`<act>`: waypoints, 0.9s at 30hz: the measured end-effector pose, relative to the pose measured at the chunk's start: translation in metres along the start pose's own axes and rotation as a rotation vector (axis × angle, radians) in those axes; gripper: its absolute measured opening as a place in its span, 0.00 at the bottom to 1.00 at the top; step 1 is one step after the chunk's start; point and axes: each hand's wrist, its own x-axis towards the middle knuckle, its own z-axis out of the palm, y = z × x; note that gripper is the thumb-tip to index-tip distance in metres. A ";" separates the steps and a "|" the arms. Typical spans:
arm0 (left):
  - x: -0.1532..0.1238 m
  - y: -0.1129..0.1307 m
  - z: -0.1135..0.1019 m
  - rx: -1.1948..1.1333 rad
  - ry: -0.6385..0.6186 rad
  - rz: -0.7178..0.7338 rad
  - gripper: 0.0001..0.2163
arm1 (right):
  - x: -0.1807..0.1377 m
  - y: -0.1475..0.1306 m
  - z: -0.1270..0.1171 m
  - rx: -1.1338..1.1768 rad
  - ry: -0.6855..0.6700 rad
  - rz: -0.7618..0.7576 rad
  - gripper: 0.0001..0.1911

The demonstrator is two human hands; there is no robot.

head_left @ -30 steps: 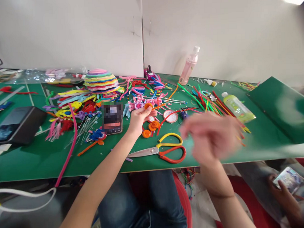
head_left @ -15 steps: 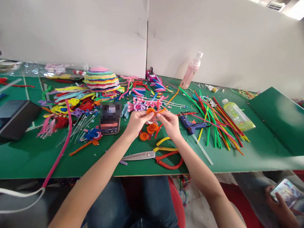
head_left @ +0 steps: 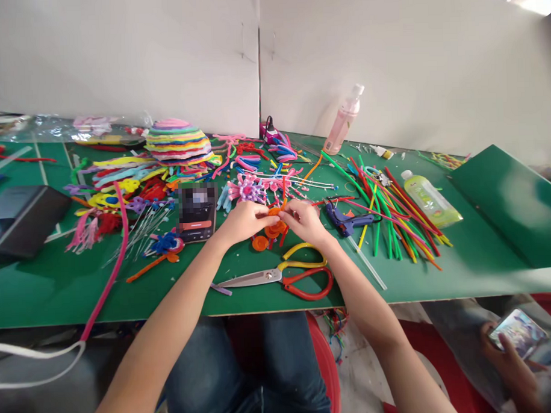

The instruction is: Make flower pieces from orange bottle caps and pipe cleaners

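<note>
My left hand (head_left: 242, 221) and my right hand (head_left: 305, 221) meet over the green table (head_left: 56, 286), fingers pinched together on a small orange pipe-cleaner coil (head_left: 274, 211). More orange coils (head_left: 266, 236) lie just below my hands. Scissors (head_left: 284, 276) with yellow and red handles rest in front of my wrists. A blue glue gun (head_left: 345, 219) lies right of my right hand. A phone (head_left: 195, 213) lies left of my left hand.
Loose pipe cleaners (head_left: 393, 208) fan out at the right beside a green bottle (head_left: 429, 198) and a pink bottle (head_left: 343, 121). A stack of coloured felt discs (head_left: 178, 140) and finished pieces crowd the left. A black box (head_left: 23, 218) sits far left. Another person's hand (head_left: 511, 355) holds a phone at bottom right.
My right hand came in from the right, blurred a second ago, and joined my left hand on the orange coil. Both hands have since dropped slightly toward the table.
</note>
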 end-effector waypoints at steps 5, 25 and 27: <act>0.002 -0.005 0.007 -0.362 -0.024 -0.147 0.13 | 0.001 0.001 0.003 -0.048 0.064 0.065 0.10; 0.005 -0.001 0.013 -0.376 0.205 -0.177 0.15 | 0.000 -0.003 0.005 0.116 0.090 0.171 0.09; 0.005 0.000 0.015 -0.352 0.217 -0.166 0.14 | 0.000 -0.002 0.007 0.163 0.087 0.197 0.09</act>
